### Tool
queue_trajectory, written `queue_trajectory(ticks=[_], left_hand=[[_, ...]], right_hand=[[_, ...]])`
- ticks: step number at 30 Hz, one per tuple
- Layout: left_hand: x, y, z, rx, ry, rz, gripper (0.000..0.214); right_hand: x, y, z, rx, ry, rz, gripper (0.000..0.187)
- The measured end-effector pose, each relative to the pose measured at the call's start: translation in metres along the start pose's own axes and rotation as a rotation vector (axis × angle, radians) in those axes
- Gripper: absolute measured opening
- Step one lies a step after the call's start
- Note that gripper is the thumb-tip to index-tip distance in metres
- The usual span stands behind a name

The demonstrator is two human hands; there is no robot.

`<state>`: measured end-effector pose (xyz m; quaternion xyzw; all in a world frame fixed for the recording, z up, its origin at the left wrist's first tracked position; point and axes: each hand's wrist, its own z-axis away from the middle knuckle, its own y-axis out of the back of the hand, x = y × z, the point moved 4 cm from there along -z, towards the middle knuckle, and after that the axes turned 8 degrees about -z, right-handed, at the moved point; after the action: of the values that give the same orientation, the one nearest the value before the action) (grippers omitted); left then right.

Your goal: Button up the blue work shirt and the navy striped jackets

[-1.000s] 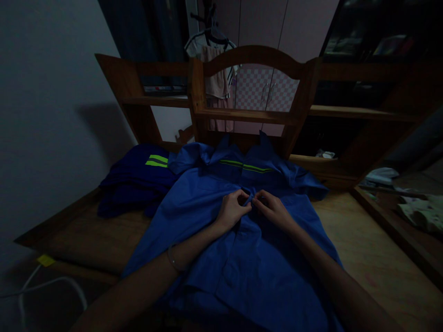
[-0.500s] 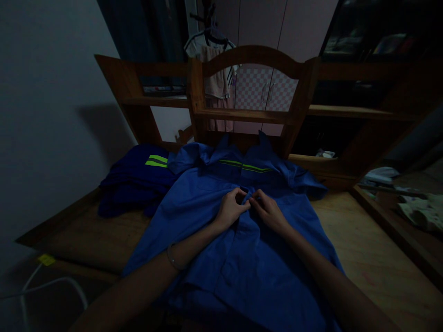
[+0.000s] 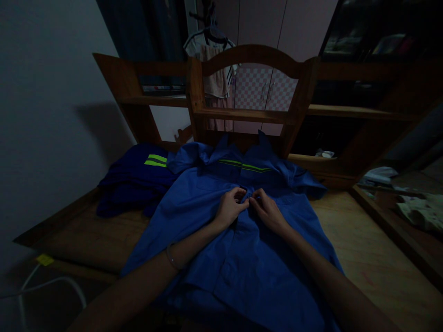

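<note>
While both hands pinch its front opening, a blue work shirt [image 3: 242,258] lies spread on a wooden table [image 3: 374,258].
Nearest, the left hand [image 3: 230,207] and right hand [image 3: 266,210] meet, fingertips closed on the placket fabric; any button is too dark to see. In such dim light a fingertip could likely slip or misalign the edges. Left and beyond the hands, a darker folded garment [image 3: 134,180]; farther, a wooden shelf [image 3: 249,110].

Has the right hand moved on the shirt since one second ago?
Yes. The right hand has shifted slightly left along the blue shirt, toward the left hand, judged against the yellow-green stripe, which barely moved. Both pinch the front placket.
</note>
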<state>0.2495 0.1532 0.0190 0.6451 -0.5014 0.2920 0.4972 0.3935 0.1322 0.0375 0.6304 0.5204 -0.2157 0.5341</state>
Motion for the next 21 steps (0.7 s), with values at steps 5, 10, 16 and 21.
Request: queue_trajectory(ticks=[5,10,16,21], left_hand=[[0.005,0.001,0.001,0.024,-0.039,0.017,0.029],[0.010,0.004,0.001,0.019,-0.079,-0.041,0.018],[0.011,0.007,0.002,0.052,-0.060,-0.073,0.013],[0.012,0.006,0.001,0.055,-0.059,-0.069,0.014]], right_hand=[[0.005,-0.001,0.000,-0.015,-0.059,-0.123,0.019],[0.001,0.000,0.000,0.029,-0.039,-0.102,0.020],[-0.006,0.004,0.001,0.131,-0.020,0.005,0.021],[-0.001,0.003,0.002,0.155,-0.078,-0.078,0.028]])
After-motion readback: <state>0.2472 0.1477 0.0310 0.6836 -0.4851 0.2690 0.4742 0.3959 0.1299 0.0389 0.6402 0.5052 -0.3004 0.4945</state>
